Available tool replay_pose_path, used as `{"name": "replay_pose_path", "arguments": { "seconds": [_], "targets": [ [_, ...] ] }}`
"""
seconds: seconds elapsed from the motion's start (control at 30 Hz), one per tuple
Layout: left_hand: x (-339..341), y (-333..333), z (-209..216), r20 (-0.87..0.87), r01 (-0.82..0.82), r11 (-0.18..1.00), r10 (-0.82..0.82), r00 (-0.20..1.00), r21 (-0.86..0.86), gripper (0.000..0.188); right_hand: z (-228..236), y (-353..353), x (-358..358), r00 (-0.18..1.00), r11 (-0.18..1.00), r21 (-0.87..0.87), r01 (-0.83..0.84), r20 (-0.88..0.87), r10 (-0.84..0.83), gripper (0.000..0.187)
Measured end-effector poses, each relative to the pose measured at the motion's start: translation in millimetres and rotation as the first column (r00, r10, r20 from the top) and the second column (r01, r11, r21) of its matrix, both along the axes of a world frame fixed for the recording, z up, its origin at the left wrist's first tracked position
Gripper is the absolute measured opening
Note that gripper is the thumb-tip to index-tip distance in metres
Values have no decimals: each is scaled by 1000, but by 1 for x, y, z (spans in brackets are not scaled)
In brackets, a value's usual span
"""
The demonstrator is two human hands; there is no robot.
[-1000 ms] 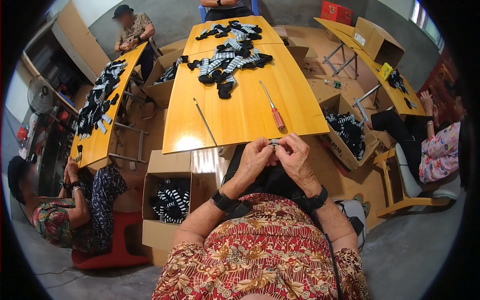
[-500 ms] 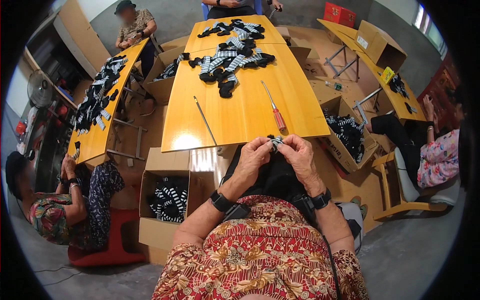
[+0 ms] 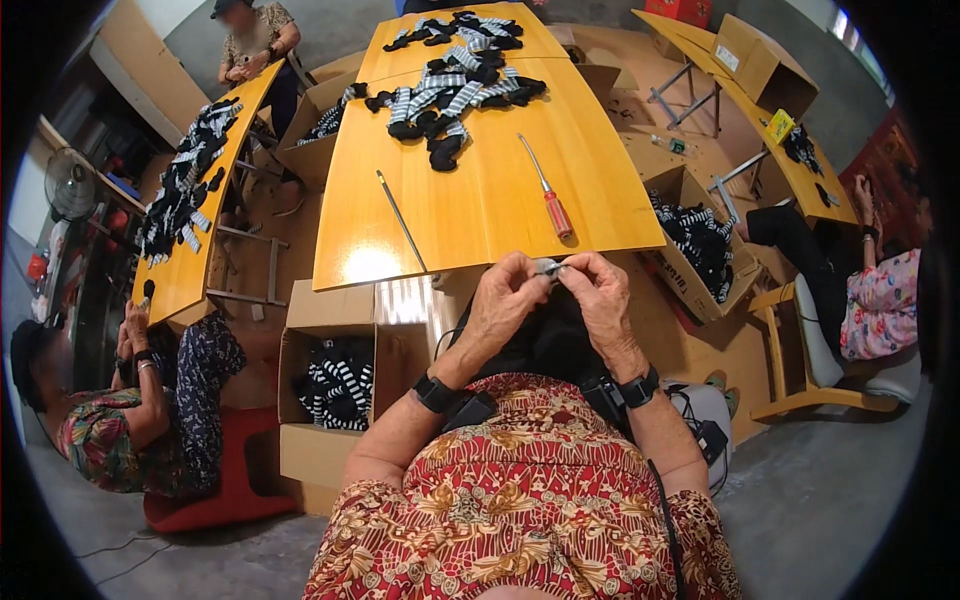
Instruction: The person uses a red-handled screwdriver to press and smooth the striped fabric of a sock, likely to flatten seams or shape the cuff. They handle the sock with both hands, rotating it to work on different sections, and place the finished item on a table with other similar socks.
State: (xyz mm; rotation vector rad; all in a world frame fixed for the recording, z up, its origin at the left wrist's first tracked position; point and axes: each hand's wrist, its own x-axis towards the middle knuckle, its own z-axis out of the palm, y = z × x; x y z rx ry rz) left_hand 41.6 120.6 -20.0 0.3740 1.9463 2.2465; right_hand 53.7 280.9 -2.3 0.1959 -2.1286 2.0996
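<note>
Just off the near edge of the yellow table (image 3: 400,230), my left hand (image 3: 506,298) and my right hand (image 3: 600,292) are close together. Both are closed, thumbs and fingertips pinching a small grey-and-black knit sock (image 3: 547,268) between them; the fingers cover most of it. Beyond my hands, a screwdriver (image 3: 558,215) with a red handle lies on the tabletop. Left of it is a thin dark rod (image 3: 402,222), its lower end near the table edge. Farther up sits a heap of black and grey-striped knit socks (image 3: 450,100).
Beside my left arm stands an open carton (image 3: 300,370) of striped socks; another carton (image 3: 735,270) is right of the table. Co-workers sit by side tables at left (image 3: 170,285) and right (image 3: 835,205). A red chair (image 3: 225,470) stands lower left.
The view has tipped slightly, so the table sits higher in the picture. My hands still pinch the sock, which now looks flatter and more stretched between my fingertips.
</note>
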Motion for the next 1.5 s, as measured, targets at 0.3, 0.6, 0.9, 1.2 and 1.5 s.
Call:
{"name": "replay_pose_path", "arguments": {
  "seconds": [0.3,0.6,0.9,1.2,1.5],
  "targets": [
    [-2,1,-1,68,-29,998,32,997,-52,12,6,-4,4,985,987,-43,-154,69,157,10],
    [-3,-3,-9,408,47,897,-247,879,440,15,-12,-1,0,992,991,97,92,-91,-83,8],
    [-13,-6,-1,304,127,904,-266,915,408,11,-10,11,-9,983,962,-272,-30,167,78,5],
    [-6,5,5,76,-79,992,71,995,98,12,2,10,-8,970,972,-205,-114,186,153,8],
    [-19,26,-6,317,-74,946,-32,948,317,6,-15,19,-17,981,920,-383,86,195,-10,7]
  ]
}}
